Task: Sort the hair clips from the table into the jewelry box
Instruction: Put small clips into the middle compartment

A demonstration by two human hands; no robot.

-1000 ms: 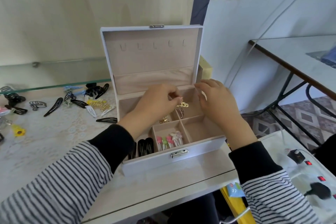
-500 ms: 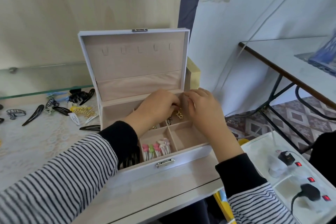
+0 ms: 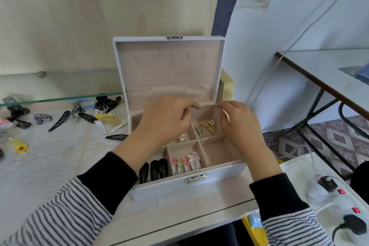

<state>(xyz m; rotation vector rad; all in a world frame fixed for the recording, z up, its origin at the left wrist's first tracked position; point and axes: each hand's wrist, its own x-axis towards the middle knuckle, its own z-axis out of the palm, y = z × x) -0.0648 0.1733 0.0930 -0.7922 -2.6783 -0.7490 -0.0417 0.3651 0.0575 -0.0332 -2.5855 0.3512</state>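
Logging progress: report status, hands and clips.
Left hand, right hand over jewelry box, grips unclear. Gold clips in back right compartment. Loose clips on table. Nothing blocking.

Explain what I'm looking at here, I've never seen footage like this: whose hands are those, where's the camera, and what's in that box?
No machine here: a person wears a wide-angle camera on the head, so the single view looks down at their own hands. The left hand and right hand hover with curled fingers over the back compartments of an open jewelry box; whether either pinches anything is not clear. Inside lie gold clips at the back right, black snap clips front left, and pastel flower clips beside them. More unsorted clips lie on the table to the left of the box. A power strip sits at the right.
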